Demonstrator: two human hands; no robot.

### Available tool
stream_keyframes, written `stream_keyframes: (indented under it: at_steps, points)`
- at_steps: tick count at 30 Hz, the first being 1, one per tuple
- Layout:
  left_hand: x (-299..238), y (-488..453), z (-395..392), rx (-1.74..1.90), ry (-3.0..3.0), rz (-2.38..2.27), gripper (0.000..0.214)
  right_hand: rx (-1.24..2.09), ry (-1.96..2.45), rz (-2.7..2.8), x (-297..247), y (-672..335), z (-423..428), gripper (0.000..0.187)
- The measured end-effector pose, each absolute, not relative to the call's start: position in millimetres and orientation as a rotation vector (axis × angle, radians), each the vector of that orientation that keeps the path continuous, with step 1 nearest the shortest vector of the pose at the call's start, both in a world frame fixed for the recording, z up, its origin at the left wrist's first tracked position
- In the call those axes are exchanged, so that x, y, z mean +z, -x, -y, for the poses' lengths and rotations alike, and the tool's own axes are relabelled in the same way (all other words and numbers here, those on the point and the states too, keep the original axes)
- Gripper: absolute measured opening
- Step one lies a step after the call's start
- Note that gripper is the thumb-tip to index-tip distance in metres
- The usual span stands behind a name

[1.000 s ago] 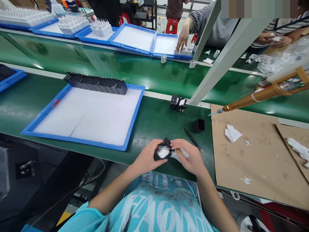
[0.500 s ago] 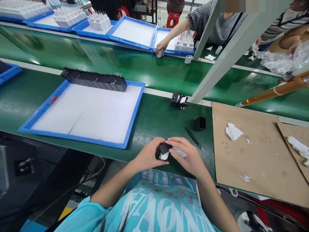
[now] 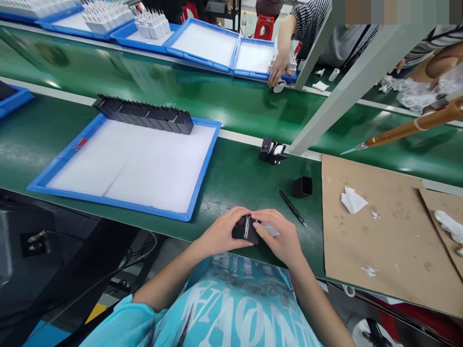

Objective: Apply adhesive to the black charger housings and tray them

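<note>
Close to the bench's front edge, my left hand (image 3: 221, 232) is wrapped round a small black box-shaped part (image 3: 239, 230). Against its right end my right hand (image 3: 280, 233) pinches a flat black piece (image 3: 252, 232), and a thin light line shows between the two. Something whitish (image 3: 270, 228) lies partly hidden under the right hand. Black tweezers (image 3: 292, 207) rest to the right of my hands. Beyond them stands an open-topped black square case (image 3: 302, 187). Further back, several black parts with white inserts (image 3: 272, 151) sit together by the post.
A blue-rimmed tray (image 3: 213, 144) at left holds a row of black cases (image 3: 144, 114). Cardboard (image 3: 379, 241) with crumpled tissue (image 3: 353, 200) covers the right side, below a brown dispensing syringe (image 3: 401, 133). A slanted grey post (image 3: 343, 91) rises behind. Across the green belt (image 3: 162, 82), a co-worker's hand (image 3: 280, 67) grasps a white part.
The flat black piece has tilted down against the box-shaped part, covering the white inside. Across the belt, the co-worker's hand has moved right to another white part.
</note>
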State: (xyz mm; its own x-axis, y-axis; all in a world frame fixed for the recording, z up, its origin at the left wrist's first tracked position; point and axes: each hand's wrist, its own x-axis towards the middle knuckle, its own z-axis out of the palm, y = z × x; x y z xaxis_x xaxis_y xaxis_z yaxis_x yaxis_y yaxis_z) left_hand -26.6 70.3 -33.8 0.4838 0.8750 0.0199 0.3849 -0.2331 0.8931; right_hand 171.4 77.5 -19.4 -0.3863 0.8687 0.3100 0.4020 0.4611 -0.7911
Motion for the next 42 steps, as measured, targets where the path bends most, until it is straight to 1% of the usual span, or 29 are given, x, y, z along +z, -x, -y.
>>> stream_keyframes:
  at_steps: [3,8,17,19,24,26,28,30,33,34,37,42]
  points:
    - [-32,29,-71,0.676,-1.814,-1.055,0.052,0.663,1.014,2.063,-18,-171,-75,0.020]
    - [-32,27,-70,0.660,-1.790,-1.073,0.055,0.539,1.065,2.123,-12,-166,-76,0.015]
    - [-37,27,-70,0.678,-1.821,-1.087,0.060,0.709,1.197,2.075,-10,-165,-79,0.010]
    - [-40,23,-68,0.723,-1.825,-1.125,0.059,0.613,1.245,2.031,-14,-163,-75,0.009]
    - [-46,8,-61,0.832,-1.822,-1.271,0.049,0.181,1.268,1.975,-25,-156,-58,0.012]
    - [-48,5,-59,0.865,-1.833,-1.296,0.053,0.123,1.278,1.984,-26,-156,-54,0.010]
    - [-48,8,-58,0.882,-1.864,-1.269,0.065,0.127,1.296,2.029,-24,-159,-52,0.008]
    - [-46,15,-58,0.871,-1.916,-1.182,0.069,0.160,1.300,2.090,-21,-162,-52,0.011]
    - [-45,25,-58,0.837,-1.983,-1.076,0.055,0.165,1.318,2.161,-15,-164,-52,0.012]
    - [-46,26,-57,0.844,-2.000,-1.081,0.052,0.147,1.337,2.185,-13,-163,-51,0.015]
    - [-50,24,-55,0.917,-2.036,-1.189,0.049,0.066,1.394,2.229,-15,-158,-49,0.026]
    - [-46,27,-58,0.909,-1.913,-1.209,0.041,0.082,1.285,2.243,-20,-162,-54,0.027]
